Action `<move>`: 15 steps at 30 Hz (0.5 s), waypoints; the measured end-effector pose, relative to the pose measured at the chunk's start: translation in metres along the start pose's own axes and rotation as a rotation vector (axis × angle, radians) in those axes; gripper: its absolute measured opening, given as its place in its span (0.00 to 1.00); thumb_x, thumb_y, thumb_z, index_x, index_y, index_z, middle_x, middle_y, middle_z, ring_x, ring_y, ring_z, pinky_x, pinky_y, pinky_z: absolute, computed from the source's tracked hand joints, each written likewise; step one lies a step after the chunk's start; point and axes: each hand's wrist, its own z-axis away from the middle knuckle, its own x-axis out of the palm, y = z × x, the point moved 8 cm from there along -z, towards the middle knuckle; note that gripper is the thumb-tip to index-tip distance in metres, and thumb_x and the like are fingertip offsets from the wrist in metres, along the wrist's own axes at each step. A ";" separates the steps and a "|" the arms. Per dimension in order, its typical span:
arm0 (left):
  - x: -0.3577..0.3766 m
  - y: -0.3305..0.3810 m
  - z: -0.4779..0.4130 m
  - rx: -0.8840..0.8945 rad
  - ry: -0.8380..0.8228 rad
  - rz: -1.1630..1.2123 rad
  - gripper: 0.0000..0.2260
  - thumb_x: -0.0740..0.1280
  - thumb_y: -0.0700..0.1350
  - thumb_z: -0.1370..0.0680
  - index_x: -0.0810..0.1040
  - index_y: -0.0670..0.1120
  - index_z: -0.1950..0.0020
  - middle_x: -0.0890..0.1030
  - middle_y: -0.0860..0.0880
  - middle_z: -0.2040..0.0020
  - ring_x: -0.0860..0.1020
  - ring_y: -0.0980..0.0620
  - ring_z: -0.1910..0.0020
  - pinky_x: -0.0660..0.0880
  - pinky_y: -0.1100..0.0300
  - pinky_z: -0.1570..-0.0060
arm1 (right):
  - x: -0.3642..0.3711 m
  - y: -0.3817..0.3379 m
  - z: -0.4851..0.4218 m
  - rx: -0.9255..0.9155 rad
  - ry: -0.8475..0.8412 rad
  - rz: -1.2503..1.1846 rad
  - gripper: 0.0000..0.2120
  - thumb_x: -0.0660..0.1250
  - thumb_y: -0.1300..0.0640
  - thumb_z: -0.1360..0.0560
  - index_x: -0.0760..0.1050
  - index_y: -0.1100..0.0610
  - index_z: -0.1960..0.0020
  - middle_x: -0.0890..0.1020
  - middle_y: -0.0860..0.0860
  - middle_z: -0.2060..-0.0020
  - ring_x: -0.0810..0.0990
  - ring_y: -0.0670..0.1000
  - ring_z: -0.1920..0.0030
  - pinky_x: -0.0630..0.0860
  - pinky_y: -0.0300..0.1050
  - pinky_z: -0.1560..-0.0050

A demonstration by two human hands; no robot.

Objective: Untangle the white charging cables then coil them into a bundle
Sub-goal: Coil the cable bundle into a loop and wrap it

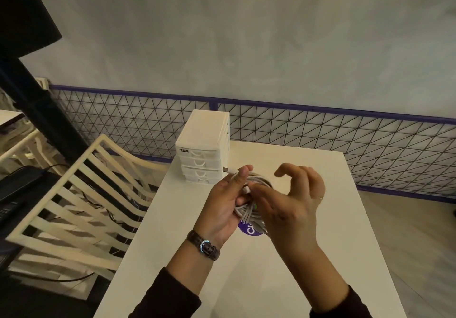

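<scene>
White drawer unit (202, 130), slatted chair (74, 209)

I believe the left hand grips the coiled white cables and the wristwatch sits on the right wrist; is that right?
Not quite: the head view shows the wristwatch on the left wrist. The left hand does grip the coiled white cables.

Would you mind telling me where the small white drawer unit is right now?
In the head view, the drawer unit stands at the far left corner of the table, just beyond the left hand.
</scene>
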 end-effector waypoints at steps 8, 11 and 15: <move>0.007 0.012 -0.001 0.110 -0.180 -0.024 0.21 0.82 0.55 0.47 0.85 0.48 0.59 0.76 0.49 0.72 0.67 0.61 0.80 0.73 0.68 0.71 | 0.036 0.040 0.012 0.878 -0.397 -0.755 0.25 0.75 0.65 0.33 0.68 0.48 0.44 0.80 0.49 0.52 0.83 0.51 0.57 0.81 0.44 0.60; 0.012 0.020 0.005 0.192 -0.231 -0.229 0.18 0.79 0.58 0.43 0.84 0.52 0.59 0.78 0.51 0.71 0.69 0.61 0.79 0.72 0.68 0.72 | 0.036 0.037 0.007 0.766 -0.523 -0.653 0.11 0.70 0.67 0.30 0.78 0.53 0.52 0.83 0.52 0.61 0.82 0.53 0.61 0.81 0.47 0.60; 0.023 0.036 0.019 0.336 -0.259 -0.526 0.06 0.76 0.54 0.36 0.82 0.58 0.62 0.79 0.56 0.68 0.72 0.59 0.76 0.71 0.69 0.73 | 0.031 0.032 0.002 0.656 -0.470 -0.537 0.11 0.67 0.70 0.31 0.78 0.54 0.63 0.80 0.48 0.71 0.77 0.48 0.70 0.76 0.48 0.66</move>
